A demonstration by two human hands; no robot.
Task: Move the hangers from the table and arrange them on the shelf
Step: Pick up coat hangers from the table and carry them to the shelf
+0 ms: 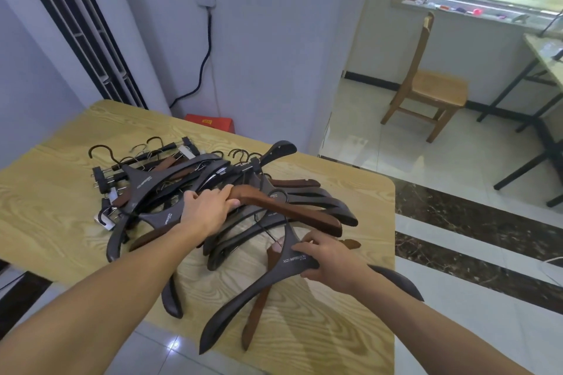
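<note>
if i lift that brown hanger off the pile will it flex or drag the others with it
The brown hanger looks like thick solid wood, so probably stiff. It lies across dark hangers with hooks tangled nearby, so it may snag one. The left hand holds one end only, so the far end might dip.

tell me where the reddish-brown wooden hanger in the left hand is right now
In the head view, the reddish-brown wooden hanger lies across the top of the pile of dark hangers at the middle of the light wood table, its left end gripped by the left hand.
</note>
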